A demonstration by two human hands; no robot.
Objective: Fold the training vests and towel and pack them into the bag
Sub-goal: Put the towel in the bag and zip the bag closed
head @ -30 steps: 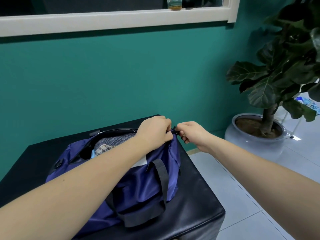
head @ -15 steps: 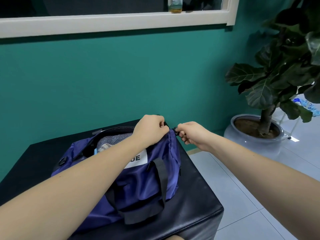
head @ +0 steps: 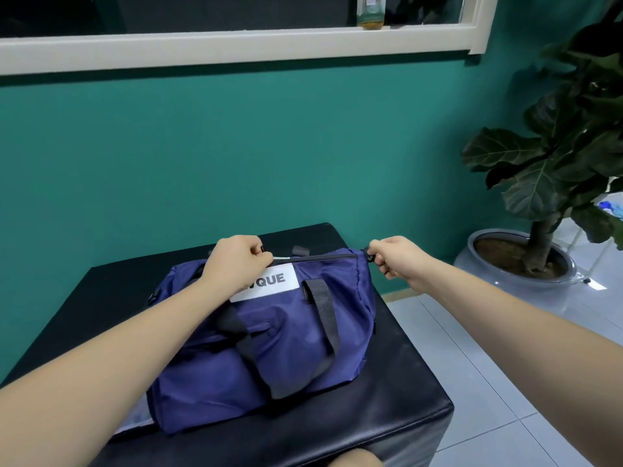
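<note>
Teal wall (head: 236,156) behind, black bench (head: 404,382) underneath, navy bag (head: 286,332) lying on it. On top, the left hand (head: 236,261) pinches the zip pull (head: 281,258); the right hand (head: 401,261) grips the end loop (head: 368,255) just beyond, with the zip (head: 320,257) closed between the two grips.

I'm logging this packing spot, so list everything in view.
navy blue fabric duffel bag: one, white label, black strap handles, on the bench
black padded bench: one, against the wall
teal wall: one, behind the bench
white window frame: one, top of view
clear bottle of amber liquid: one, on the sill
dark green leafy plant in a grey pot: one, on floor, right
pale floor tiles: many, right of bench
left hand: grips the bag's top zip
right hand: pinches the bag's black end tab
</note>
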